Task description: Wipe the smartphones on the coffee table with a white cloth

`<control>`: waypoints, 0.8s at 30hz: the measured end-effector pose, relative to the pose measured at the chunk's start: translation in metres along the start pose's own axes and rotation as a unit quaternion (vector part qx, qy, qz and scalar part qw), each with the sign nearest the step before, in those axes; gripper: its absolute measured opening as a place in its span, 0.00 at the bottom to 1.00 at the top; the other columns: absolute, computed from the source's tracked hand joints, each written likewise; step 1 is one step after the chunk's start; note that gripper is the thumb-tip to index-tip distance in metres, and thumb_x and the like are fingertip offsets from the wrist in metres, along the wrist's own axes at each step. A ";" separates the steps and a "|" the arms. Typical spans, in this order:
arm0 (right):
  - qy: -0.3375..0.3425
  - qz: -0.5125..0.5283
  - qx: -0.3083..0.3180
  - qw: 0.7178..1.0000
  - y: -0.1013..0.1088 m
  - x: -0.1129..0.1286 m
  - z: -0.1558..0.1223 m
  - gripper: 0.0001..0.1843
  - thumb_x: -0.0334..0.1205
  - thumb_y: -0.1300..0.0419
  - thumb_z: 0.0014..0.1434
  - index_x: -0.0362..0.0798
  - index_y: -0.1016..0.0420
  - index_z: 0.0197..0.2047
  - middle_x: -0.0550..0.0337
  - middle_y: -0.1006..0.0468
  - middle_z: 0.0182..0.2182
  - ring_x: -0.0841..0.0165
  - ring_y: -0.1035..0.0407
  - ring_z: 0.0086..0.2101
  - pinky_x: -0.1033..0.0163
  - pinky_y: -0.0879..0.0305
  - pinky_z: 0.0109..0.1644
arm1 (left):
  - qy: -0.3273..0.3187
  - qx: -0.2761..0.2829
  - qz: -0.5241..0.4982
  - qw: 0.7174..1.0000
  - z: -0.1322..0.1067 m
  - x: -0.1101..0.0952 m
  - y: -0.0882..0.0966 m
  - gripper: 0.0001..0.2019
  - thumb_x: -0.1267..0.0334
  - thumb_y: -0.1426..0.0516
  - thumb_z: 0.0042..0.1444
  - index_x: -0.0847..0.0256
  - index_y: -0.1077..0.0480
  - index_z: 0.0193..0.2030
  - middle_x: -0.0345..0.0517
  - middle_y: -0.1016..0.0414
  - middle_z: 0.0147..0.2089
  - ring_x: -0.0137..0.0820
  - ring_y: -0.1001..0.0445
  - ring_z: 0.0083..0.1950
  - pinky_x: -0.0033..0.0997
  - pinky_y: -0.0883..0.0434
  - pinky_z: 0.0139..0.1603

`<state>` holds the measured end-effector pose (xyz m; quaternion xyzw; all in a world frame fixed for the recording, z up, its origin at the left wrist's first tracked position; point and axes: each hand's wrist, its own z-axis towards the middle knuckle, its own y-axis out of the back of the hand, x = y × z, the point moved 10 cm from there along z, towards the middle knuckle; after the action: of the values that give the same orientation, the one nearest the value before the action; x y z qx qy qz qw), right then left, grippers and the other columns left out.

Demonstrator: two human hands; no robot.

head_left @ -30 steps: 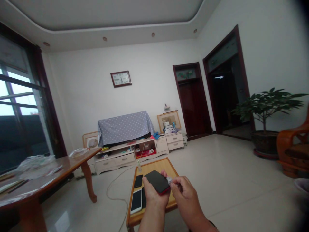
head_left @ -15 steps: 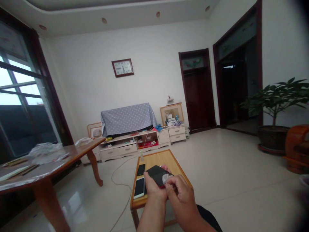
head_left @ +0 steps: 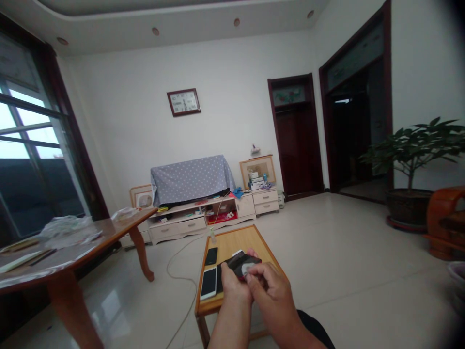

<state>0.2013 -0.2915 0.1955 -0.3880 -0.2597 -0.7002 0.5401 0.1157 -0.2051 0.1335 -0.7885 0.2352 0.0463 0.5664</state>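
My left hand (head_left: 234,287) is closed around a black phone in a red case (head_left: 240,265), held over the small wooden table (head_left: 238,242). My right hand (head_left: 271,288) is pinched on a small white wad (head_left: 247,269) and presses it against the phone's dark face. On the table just left of my hands lie a white phone (head_left: 209,283) and a smaller black phone (head_left: 211,255). A small white bottle (head_left: 212,237) stands at the table's far left corner.
A large wooden table (head_left: 72,252) with plastic bags and papers stands at left. A cable (head_left: 178,276) trails across the tiled floor. A covered TV on a low cabinet (head_left: 192,220) is against the far wall. A potted plant (head_left: 414,194) and wooden chair (head_left: 446,223) stand at right.
The view dropped and moved nearer the small table. My right hand moved from the phone's right edge onto its face with the white wad, and the phone tilted flatter.
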 end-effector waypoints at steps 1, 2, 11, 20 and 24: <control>-0.025 0.033 -0.015 0.999 0.005 -0.007 0.004 0.11 0.48 0.38 0.63 0.49 0.25 0.38 0.58 0.24 0.32 0.65 0.31 0.31 0.63 0.35 0.35 | 0.004 0.001 -0.015 1.000 0.001 0.000 0.000 0.28 0.47 0.59 0.65 0.69 0.28 0.38 0.56 0.27 0.33 0.41 0.24 0.33 0.44 0.23 0.33; -0.050 0.066 -0.030 0.996 0.010 -0.014 0.008 0.12 0.49 0.38 0.63 0.49 0.26 0.38 0.59 0.25 0.31 0.66 0.32 0.30 0.64 0.35 0.34 | 0.007 0.001 -0.030 1.000 0.001 0.000 0.000 0.27 0.48 0.59 0.65 0.69 0.28 0.39 0.57 0.27 0.34 0.42 0.23 0.34 0.44 0.22 0.33; -0.175 0.290 -0.076 0.938 0.019 -0.049 0.007 0.16 0.53 0.34 0.61 0.48 0.28 0.39 0.65 0.30 0.25 0.76 0.43 0.21 0.70 0.48 0.22 | 0.003 0.018 -0.098 0.995 -0.003 -0.008 -0.007 0.20 0.57 0.56 0.66 0.70 0.31 0.49 0.62 0.25 0.44 0.44 0.21 0.43 0.44 0.19 0.37; -0.184 0.328 -0.014 0.927 -0.006 -0.030 0.010 0.18 0.54 0.33 0.60 0.48 0.30 0.36 0.68 0.34 0.20 0.77 0.45 0.20 0.71 0.50 0.22 | -0.007 0.020 -0.059 0.998 -0.011 -0.008 -0.012 0.22 0.56 0.56 0.65 0.71 0.30 0.50 0.63 0.25 0.45 0.46 0.20 0.42 0.47 0.20 0.37; -0.196 0.311 -0.018 0.930 -0.012 -0.032 0.007 0.21 0.54 0.30 0.56 0.48 0.32 0.34 0.69 0.33 0.20 0.78 0.46 0.18 0.72 0.52 0.20 | -0.012 0.013 -0.037 0.999 -0.007 -0.011 -0.006 0.20 0.58 0.55 0.63 0.70 0.28 0.46 0.61 0.24 0.41 0.44 0.20 0.40 0.44 0.21 0.38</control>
<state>0.1958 -0.2648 0.1740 -0.5882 -0.2139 -0.4114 0.6625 0.1071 -0.2062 0.1454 -0.7886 0.1993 0.0315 0.5809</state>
